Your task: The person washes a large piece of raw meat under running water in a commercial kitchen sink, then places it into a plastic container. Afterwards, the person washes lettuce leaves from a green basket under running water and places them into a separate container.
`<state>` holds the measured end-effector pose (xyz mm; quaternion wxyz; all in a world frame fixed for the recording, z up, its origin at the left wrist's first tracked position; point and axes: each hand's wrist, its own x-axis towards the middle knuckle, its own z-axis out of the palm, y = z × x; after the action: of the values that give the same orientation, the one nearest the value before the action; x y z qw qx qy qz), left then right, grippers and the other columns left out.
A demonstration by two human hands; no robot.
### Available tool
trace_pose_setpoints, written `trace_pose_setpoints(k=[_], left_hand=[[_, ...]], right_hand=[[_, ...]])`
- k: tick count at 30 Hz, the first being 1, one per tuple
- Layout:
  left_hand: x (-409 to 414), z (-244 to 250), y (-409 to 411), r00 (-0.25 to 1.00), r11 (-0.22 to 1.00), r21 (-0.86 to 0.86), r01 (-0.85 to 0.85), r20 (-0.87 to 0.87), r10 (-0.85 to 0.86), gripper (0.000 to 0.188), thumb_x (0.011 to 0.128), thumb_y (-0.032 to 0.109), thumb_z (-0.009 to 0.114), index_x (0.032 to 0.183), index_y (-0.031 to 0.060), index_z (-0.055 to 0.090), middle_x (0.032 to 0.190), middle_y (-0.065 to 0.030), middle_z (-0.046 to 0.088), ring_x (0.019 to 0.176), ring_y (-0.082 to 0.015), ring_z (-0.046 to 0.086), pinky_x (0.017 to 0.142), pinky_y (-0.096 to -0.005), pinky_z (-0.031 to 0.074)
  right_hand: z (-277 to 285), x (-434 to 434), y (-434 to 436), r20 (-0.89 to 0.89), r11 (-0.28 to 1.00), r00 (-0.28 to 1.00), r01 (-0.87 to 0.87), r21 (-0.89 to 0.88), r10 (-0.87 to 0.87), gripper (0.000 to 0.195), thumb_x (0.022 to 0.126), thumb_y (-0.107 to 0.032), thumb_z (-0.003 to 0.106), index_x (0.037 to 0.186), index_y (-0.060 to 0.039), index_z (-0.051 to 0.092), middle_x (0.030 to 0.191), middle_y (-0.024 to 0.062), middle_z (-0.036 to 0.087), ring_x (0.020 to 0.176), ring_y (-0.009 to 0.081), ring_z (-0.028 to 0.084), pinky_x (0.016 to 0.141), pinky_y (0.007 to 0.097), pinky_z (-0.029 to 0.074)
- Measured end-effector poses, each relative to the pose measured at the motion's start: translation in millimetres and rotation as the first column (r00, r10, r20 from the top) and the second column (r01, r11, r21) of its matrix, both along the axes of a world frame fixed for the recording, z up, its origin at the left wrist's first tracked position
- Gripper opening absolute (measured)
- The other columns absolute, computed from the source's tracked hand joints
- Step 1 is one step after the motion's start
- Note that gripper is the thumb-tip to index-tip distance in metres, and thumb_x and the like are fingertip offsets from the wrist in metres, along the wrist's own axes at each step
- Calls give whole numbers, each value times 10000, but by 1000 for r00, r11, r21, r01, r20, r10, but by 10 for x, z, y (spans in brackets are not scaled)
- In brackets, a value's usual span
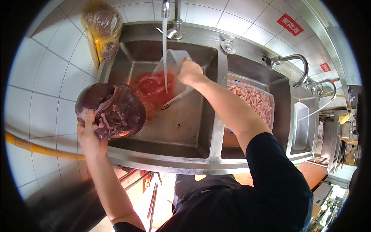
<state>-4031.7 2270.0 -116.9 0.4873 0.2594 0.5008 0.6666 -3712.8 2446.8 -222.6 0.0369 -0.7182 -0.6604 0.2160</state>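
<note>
A large dark piece of raw meat, apparently liver (127, 113), is in my left hand (91, 133), held at the left front of the steel sink basin (185, 121). My thumb lies over its pale tissue. With my right hand (189, 71) I grip the rim of a clear plastic container (181, 56), which is tipped inside the basin. Red, bloody liquid (155, 87) spreads from it over the basin floor. Water (165, 52) runs from the faucet (165, 10) down into the container's area. The fingers of my right hand are partly hidden.
The middle basin holds a plastic tub of pale pink meat pieces (255, 101). Another clear container (301, 124) stands in the far right basin. Yellow-tinted plastic bags of dark meat (104, 26) rest at the back left corner. A drain strainer (228, 47) sits on the sink's back ledge.
</note>
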Motion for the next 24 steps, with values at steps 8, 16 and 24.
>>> trace_pose_setpoints(k=[8, 16, 24], left_hand=[[-52, -4, -98, 991, 990, 55, 128, 34, -130, 197, 988, 113, 689, 1145, 15, 622, 1063, -68, 695, 859, -125, 654, 772, -250, 552], [61, -20, -131, 994, 997, 35, 67, 80, -69, 172, 990, 105, 678, 1109, -7, 625, 986, -76, 693, 800, -141, 664, 697, -276, 570], [169, -29, -159, 993, 994, 6, 107, 55, -107, 153, 996, 91, 658, 1104, -13, 625, 1000, -86, 691, 794, -148, 664, 698, -287, 584]], right_hand=[[551, 11, -74, 296, 926, 891, -374, 47, 344, 367, 862, -132, 636, 1194, 24, 631, 1084, 213, 745, 1022, 341, 736, 870, 425, 596], [765, 218, -198, 426, 875, 776, -477, -86, 465, 236, 878, -137, 615, 1069, -58, 729, 1060, 173, 756, 993, 336, 740, 829, 440, 596], [898, 219, -96, 436, 895, 818, -441, 60, 374, 238, 899, -100, 580, 1076, -79, 737, 1047, 152, 762, 982, 335, 741, 839, 431, 593]])
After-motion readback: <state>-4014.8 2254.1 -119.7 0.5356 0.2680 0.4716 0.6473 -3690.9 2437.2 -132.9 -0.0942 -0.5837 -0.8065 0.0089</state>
